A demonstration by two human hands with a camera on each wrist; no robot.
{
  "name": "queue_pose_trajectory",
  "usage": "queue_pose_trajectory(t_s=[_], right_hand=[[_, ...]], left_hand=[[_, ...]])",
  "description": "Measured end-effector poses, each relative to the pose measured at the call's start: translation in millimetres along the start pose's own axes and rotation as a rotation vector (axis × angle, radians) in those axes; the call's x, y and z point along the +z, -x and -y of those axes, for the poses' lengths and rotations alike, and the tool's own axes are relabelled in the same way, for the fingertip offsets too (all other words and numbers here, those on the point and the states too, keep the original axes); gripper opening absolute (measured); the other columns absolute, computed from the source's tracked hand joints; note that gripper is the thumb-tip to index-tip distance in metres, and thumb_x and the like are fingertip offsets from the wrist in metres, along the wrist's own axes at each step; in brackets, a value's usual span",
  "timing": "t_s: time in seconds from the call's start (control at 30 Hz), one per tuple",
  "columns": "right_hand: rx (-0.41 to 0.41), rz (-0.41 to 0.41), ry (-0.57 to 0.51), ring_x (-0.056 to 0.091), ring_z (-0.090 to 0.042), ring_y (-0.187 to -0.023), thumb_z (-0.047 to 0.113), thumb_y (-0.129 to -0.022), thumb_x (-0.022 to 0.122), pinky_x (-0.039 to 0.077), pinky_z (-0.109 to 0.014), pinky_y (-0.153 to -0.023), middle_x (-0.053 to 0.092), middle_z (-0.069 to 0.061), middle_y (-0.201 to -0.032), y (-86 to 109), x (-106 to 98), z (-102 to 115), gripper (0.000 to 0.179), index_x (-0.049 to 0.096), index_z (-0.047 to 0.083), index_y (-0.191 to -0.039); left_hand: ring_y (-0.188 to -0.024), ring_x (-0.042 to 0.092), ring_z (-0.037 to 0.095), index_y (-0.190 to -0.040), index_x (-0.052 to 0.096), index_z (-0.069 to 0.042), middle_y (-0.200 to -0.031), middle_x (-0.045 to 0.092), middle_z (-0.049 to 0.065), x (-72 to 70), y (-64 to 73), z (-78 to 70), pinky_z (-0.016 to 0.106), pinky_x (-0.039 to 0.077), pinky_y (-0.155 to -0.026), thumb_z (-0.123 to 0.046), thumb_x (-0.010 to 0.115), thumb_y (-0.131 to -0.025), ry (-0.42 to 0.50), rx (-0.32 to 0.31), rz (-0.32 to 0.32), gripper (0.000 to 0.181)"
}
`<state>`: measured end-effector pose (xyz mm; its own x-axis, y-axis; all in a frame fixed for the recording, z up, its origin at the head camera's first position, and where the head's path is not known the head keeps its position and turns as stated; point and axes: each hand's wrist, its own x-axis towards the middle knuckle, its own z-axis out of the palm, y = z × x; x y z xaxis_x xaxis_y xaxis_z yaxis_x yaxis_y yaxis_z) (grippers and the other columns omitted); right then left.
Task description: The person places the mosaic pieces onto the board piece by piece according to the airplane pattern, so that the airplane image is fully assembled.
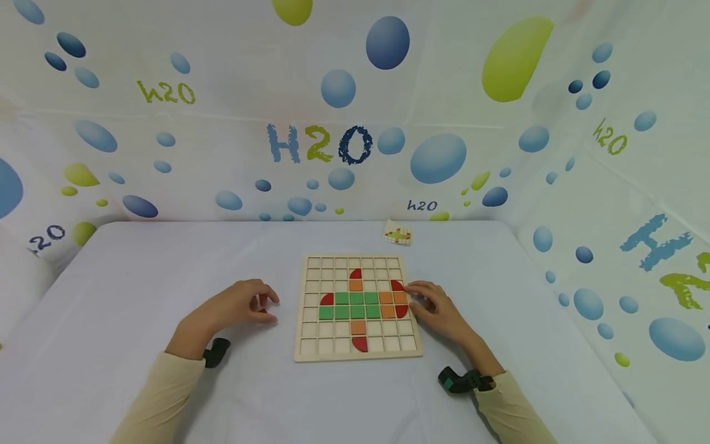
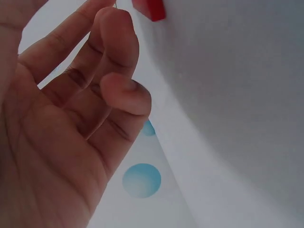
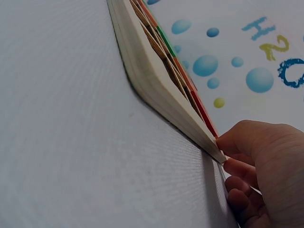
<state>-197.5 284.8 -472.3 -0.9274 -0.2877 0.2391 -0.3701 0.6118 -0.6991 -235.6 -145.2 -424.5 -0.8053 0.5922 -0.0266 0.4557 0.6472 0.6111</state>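
Note:
A wooden grid board (image 1: 327,346) lies on the table, bearing a plane-like pattern of green squares (image 1: 357,298), orange squares (image 1: 387,311) and red quarter-round pieces (image 1: 360,344). My right hand (image 1: 439,311) is at the board's right edge, its fingertips touching the rim beside a red piece (image 1: 397,285). Seen from the right wrist, its thumb and a finger meet the board's corner. Left of the board my left hand (image 1: 235,305) hovers, fingers loosely bent. A red piece (image 2: 151,8) shows at the top of the left wrist view, apart from the visible fingers; the index fingertip is hidden there.
A small pattern card (image 1: 398,234) with a similar plane design lies behind the board. White cloth covers the table (image 1: 266,394), and a bubble-printed curtain (image 1: 233,172) closes off the back and sides. Both wrists carry black cameras (image 1: 457,380).

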Motion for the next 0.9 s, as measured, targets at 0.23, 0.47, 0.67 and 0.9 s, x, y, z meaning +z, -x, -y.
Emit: queue_pose_trajectory(t_s=[0.23, 0.47, 0.67, 0.9], right_hand=[[0.013, -0.01, -0.003, 0.048, -0.023, -0.098, 0.01, -0.093, 0.065, 0.042, -0.025, -0.076, 0.056, -0.017, -0.131, 3.0, 2.2, -1.0, 0.034, 0.063, 0.003, -0.126], [0.019, -0.008, 0.001, 0.048, -0.021, -0.097, 0.01, -0.093, 0.065, 0.042, -0.025, -0.076, 0.056, -0.016, -0.131, 2.7, 1.9, 0.6, 0.034, 0.063, 0.003, -0.126], [0.003, -0.007, -0.018, 0.049, -0.025, -0.097, 0.007, -0.092, 0.065, 0.041, -0.026, -0.075, 0.056, -0.018, -0.131, 2.3, 1.0, 2.2, 0.034, 0.062, 0.001, -0.126], [-0.019, -0.011, -0.034, 0.049, -0.026, -0.096, 0.006, -0.093, 0.064, 0.041, -0.028, -0.075, 0.056, -0.018, -0.131, 0.4, -0.3, 4.2, 0.034, 0.062, 0.001, -0.126]], left_hand=[[-0.069, 0.05, 0.007, -0.095, 0.069, -0.004, -0.083, 0.057, -0.003, 1.2, 6.0, 3.2, 0.024, 0.046, -0.064, -0.011, 0.08, -0.079, -0.004, 0.019, 0.006, 0.021], [-0.077, 0.053, 0.011, -0.093, 0.069, -0.008, -0.089, 0.06, -0.004, 1.5, 6.2, 3.2, 0.027, 0.049, -0.07, -0.007, 0.078, -0.079, -0.016, 0.061, -0.008, 0.016], [-0.078, 0.053, 0.015, -0.096, 0.067, -0.006, -0.087, 0.058, 0.0, 4.3, 4.8, 3.4, 0.029, 0.049, -0.068, -0.017, 0.083, -0.075, -0.061, -0.003, -0.082, 0.029], [-0.078, 0.054, 0.014, -0.096, 0.068, -0.005, -0.088, 0.058, 0.0, 4.1, 2.6, 3.9, 0.027, 0.05, -0.069, -0.009, 0.079, -0.078, -0.051, -0.004, -0.051, 0.022]])
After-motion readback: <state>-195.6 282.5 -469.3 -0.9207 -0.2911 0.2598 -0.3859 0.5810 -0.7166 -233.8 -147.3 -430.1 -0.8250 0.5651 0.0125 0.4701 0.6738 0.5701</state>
